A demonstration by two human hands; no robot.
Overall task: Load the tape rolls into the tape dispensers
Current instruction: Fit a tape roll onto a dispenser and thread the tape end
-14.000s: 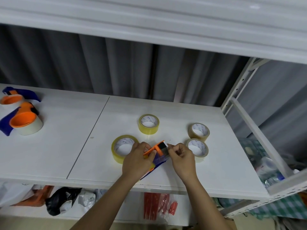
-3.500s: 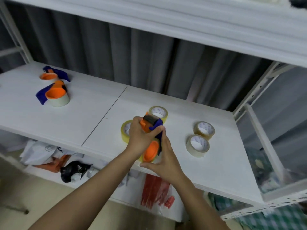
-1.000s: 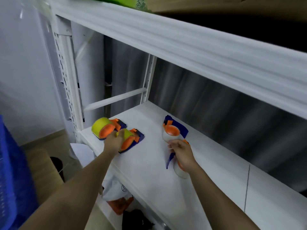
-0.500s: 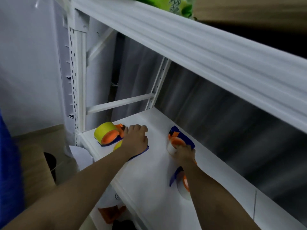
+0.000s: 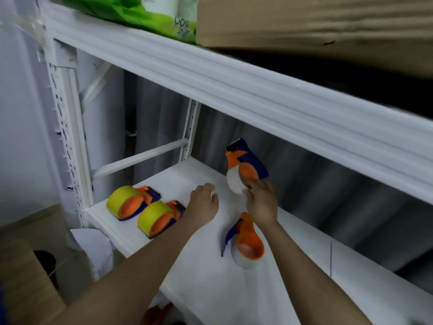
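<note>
Shelf: we're looking down at a white shelf board [image 5: 201,287] in a metal rack, with four loaded tape dispensers sitting on it
Yellow pair: two orange and blue dispensers at the left end, each with a yellow roll in it. The far left dispenser [image 5: 131,204] and the second yellow dispenser [image 5: 159,218] lie side by side, just about touching
White pair: the back dispenser [image 5: 243,170] carries a whitish roll and looks tipped up, cutter end pointing away from us. The near dispenser [image 5: 246,245] also holds a pale roll and lies on its side close to the front
Left hand: our left hand [image 5: 203,205] is over the board right next to the second yellow dispenser, fingers curled loosely and nothing in them as far as we can see
Right hand: our right hand [image 5: 261,202] has its fingers spread and fairly straight, fingertips against the whitish roll of the back dispenser. Touching rather than gripping
Top shelf: a green plastic pack [image 5: 150,17] and a cardboard box [image 5: 311,26] sit up there, both cut off by the top edge
Hard to make out: the whole shot is motion blurred, so the cutter blades and any loose tape ends are mush. The right wrist covers the top of the near dispenser. Under the shelf there's something white and something orange, can't tell what
</note>
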